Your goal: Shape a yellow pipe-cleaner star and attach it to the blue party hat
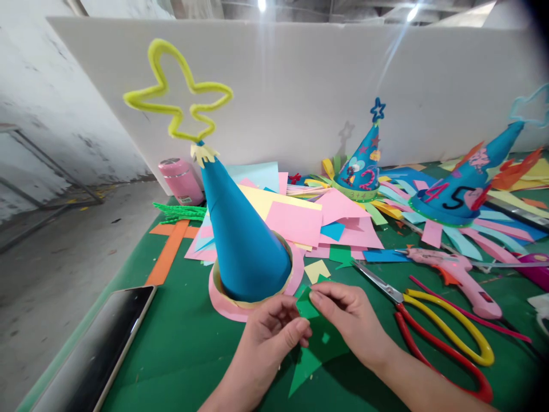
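Note:
My left hand (278, 329) and my right hand (347, 315) come together at the front of the table. Between their fingertips is a small green paper piece (307, 306), pinched from both sides. Under the hands lies a larger green paper scrap (305, 366) with a pointed end. Just behind the left hand stands a blue paper cone hat (244, 234), leaning to the left, with a pink brim (223, 309) and a yellow pipe-cleaner star (184, 94) at its tip. Scissors (403, 297) with one yellow and one red handle rest open to the right of my right hand.
A phone (94, 349) lies at the table's left edge, near orange paper strips (168, 257). Behind are a pink bottle (181, 182), layered paper sheets (295, 220) and two decorated cone hats (362, 160). A pink glue gun (463, 277) lies right. A white board (274, 103) stands behind.

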### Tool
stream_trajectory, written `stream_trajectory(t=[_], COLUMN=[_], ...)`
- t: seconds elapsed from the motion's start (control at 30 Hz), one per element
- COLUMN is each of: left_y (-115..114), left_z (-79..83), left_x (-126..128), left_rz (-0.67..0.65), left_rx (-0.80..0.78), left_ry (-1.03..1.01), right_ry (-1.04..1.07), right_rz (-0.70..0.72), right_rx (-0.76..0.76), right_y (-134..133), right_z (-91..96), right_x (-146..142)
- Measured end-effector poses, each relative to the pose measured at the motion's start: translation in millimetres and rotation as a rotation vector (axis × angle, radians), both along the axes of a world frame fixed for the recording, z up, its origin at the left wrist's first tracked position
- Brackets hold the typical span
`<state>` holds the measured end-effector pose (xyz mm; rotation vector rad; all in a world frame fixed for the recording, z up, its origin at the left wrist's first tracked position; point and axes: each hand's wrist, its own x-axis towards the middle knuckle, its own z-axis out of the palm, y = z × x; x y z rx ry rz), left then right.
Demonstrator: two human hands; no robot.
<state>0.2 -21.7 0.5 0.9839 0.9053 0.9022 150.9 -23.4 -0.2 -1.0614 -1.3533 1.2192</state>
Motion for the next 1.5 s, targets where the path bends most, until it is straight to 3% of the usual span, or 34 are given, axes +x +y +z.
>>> stream_trajectory(t=[0.23, 0.5, 0.97, 1.5], left_y=[3.7, 3.0, 0.8, -0.7], left_z=[-3.1, 0.9, -0.6, -3.1], left_x=[-8.0, -5.4, -0.3, 0.9], left_rz=[-0.12, -0.097, -0.061, -0.071], left_rx=[-0.095, -0.141, -0.212, -0.251], left_ry=[-0.094, -0.124, -0.156, -0.168], right_ry=[-0.118, -0.169, -0.102, -0.086], right_rz=[0.012, 0.041, 0.025, 0.003], right_rx=[0.106, 0.123, -0.033, -0.102], right_y=[-3.0, -3.3, -3.4, -3.7], right_z=[2.6, 5.3, 5.7, -2.0], right_x=[1.5, 3.1, 1.3, -0.7])
